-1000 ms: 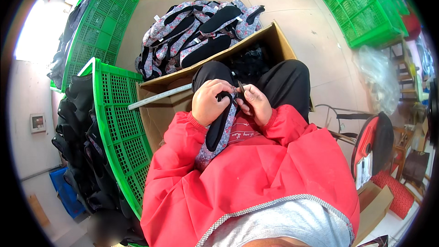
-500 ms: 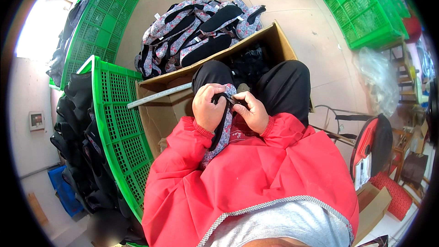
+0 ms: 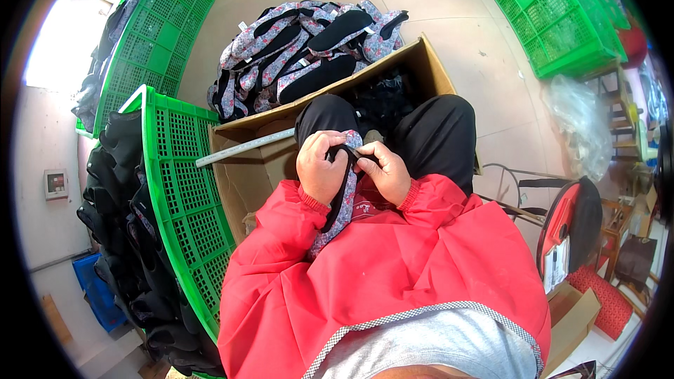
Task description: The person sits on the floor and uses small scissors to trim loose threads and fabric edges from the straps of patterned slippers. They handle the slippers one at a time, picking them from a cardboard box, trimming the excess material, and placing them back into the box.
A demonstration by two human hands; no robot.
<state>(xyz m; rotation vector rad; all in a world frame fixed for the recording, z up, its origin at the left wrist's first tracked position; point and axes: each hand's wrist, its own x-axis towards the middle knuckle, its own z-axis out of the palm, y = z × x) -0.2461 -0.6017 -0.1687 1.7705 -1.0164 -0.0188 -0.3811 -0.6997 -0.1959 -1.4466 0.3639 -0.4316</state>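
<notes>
Both hands meet over my lap on one flowered slipper (image 3: 340, 212) with a black sole, which hangs down toward my red jacket. My left hand (image 3: 320, 171) grips its upper left side. My right hand (image 3: 385, 173) pinches the black strap at the slipper's top end. My black-trousered knees sit just beyond the hands, against an open cardboard box (image 3: 247, 168).
A heap of flowered slippers (image 3: 303, 49) with black soles lies on the floor beyond the box. Green plastic crates (image 3: 184, 189) stand at my left, one packed with dark items; more green crates (image 3: 562, 21) sit far right. A red stool (image 3: 567, 231) is at my right.
The slipper has turned slightly in my hands and both hands have shifted a little along its top end; it stays held over my lap.
</notes>
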